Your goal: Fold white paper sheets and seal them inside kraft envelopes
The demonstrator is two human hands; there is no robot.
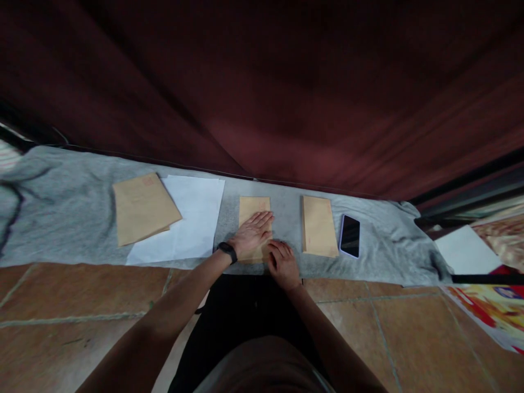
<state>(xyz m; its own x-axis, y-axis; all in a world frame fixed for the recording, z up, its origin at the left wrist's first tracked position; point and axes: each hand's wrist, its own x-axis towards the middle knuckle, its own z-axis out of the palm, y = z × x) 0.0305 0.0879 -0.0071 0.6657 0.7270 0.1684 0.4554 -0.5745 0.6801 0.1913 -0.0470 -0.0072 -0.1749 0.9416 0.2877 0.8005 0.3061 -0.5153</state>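
A brown paper envelope [248, 204] with red print near its top right lies upright in front of me on the grey cloth. Across its middle, my left hand [254, 229] is laid flat with the fingers stretched out, and a black band circles that wrist. My right hand [283, 265] is at the envelope's lower right edge. Its fingers are bent and close together, with fingertips and thumb against that edge. To the right is a stack of similar envelopes [320, 226]. More brown envelopes [145, 210] lie at the left, partly over white paper sheets [194, 218].
A phone [350, 236] in a pale purple case lies right of the envelope stack. The grey cloth [82, 164] covers a long narrow surface. Behind it hangs a dark red curtain [286, 109]. Brown floor tiles [405, 327] and a colourful printed box or bag [497, 311] are below.
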